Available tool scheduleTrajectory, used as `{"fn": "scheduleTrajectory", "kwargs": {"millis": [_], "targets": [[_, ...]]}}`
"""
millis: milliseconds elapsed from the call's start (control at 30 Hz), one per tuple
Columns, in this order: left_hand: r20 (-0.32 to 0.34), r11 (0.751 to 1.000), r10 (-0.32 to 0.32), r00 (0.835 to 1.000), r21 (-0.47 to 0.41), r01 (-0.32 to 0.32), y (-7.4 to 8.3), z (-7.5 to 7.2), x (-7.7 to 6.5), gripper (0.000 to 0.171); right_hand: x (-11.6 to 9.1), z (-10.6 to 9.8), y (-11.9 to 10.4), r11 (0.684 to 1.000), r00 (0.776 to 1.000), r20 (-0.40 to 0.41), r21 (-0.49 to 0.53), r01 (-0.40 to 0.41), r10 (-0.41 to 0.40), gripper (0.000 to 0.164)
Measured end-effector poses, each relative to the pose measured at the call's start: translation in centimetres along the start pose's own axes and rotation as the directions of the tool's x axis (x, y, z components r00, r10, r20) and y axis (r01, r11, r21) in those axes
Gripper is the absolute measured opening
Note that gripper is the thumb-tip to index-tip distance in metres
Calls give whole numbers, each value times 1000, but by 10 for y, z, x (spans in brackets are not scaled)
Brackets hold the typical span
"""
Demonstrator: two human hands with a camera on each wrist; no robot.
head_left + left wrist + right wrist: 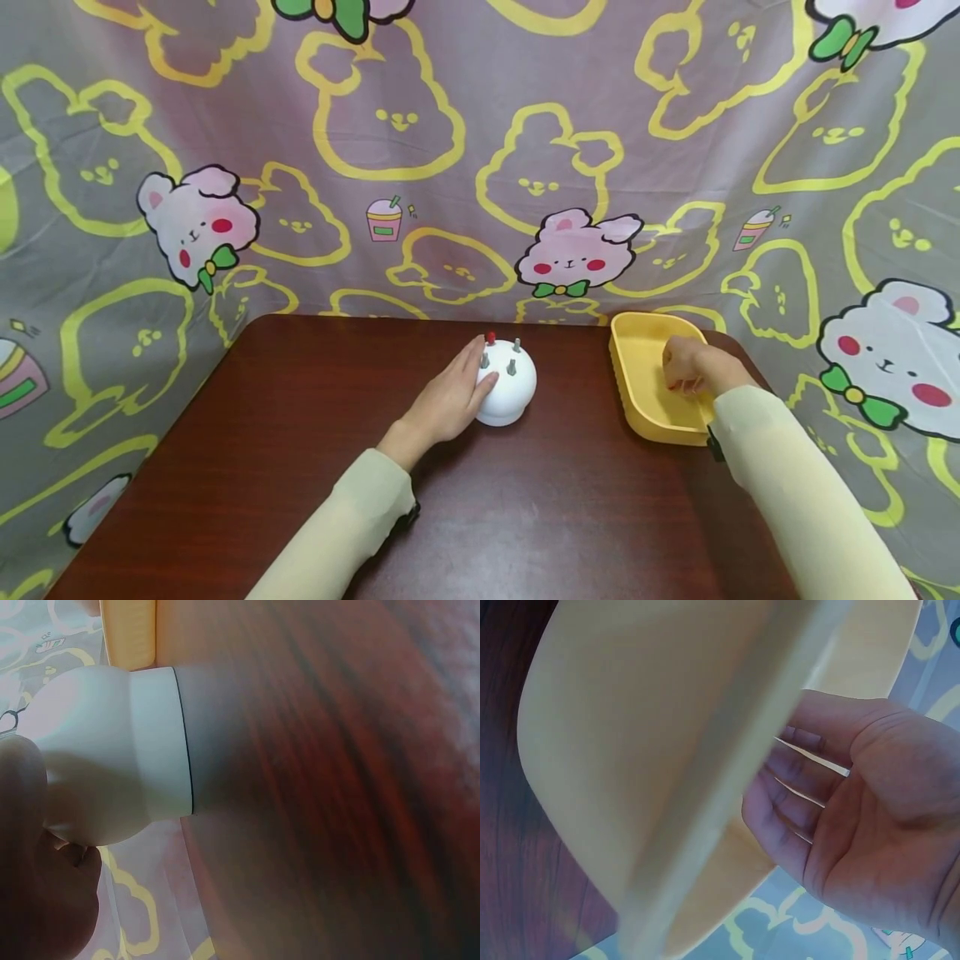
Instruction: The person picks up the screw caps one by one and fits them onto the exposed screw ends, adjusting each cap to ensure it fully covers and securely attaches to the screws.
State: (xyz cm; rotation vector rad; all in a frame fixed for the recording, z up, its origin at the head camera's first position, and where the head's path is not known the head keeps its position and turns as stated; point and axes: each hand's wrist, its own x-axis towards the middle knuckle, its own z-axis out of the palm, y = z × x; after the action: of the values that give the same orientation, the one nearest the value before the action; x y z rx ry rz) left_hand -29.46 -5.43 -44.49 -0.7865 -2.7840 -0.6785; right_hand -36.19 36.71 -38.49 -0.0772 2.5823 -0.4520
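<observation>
A white, rounded dome (507,392) on a narrower base stands upright on the table, with several small grey pegs (512,367) and one red peg (491,337) sticking up from its top. My left hand (450,396) holds the dome's left side, thumb on the near side and fingers along the far side. In the left wrist view the dome (97,750) shows from the side. Over at the right, my right hand (693,367) reaches into a yellow tray (633,400) with its fingers bent down. The tray's rim (727,742) hides the fingertips, and I cannot tell whether they hold something.
The dark brown wooden table (300,433) carries the dome near its middle and the tray near its back right corner. A grey curtain (450,100) with yellow outlines and cartoon animals hangs behind the table and along both sides.
</observation>
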Motion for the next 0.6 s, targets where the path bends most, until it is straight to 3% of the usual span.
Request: {"fn": "scheduleTrajectory", "kwargs": {"millis": [333, 500, 600], "targets": [[5, 1000, 1, 1000, -5, -1, 0, -1, -1, 72, -4, -3, -7, 981, 982, -78, -110, 162, -171, 7], [-4, 1000, 11, 1000, -10, -11, 0, -1, -1, 72, -6, -4, -14, 962, 963, -115, -158, 225, -244, 8], [-11, 1000, 17, 1000, -8, -17, 1, -1, -1, 72, -8, -4, -18, 943, 940, -150, -180, 280, -307, 5]]}}
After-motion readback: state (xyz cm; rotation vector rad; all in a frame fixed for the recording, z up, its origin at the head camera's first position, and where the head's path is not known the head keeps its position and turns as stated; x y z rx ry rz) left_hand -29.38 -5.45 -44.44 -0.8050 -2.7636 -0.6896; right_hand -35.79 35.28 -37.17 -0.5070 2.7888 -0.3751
